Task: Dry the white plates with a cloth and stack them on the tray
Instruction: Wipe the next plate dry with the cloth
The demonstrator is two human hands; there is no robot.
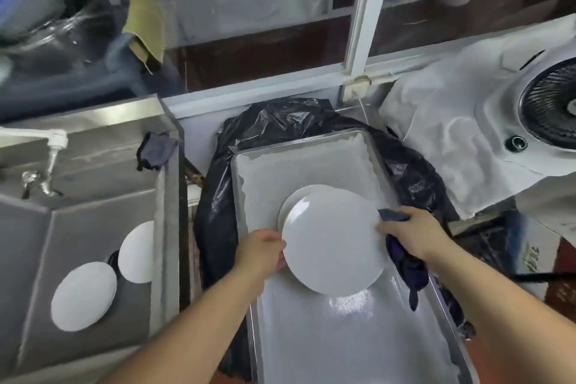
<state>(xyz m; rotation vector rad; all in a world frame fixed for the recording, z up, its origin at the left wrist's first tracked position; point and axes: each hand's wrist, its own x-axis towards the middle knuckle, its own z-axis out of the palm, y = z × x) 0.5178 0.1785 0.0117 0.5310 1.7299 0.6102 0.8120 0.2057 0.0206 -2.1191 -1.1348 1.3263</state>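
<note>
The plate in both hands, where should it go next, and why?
Probably lower the plate onto the plate on the tray. The left hand and the right hand, which also holds the dark cloth, have it just above that one, so stacking looks next.

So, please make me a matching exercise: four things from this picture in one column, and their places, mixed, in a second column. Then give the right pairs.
Things:
1. held plate
2. dark cloth
3. two plates
4. tap

Places:
A. in the sink
B. in the right hand
C. above the tray, between both hands, over a plate already lying there
D. on the wall behind the sink

Pairs: 1-C, 2-B, 3-A, 4-D. The left hand grips the left rim of the held plate.
</note>
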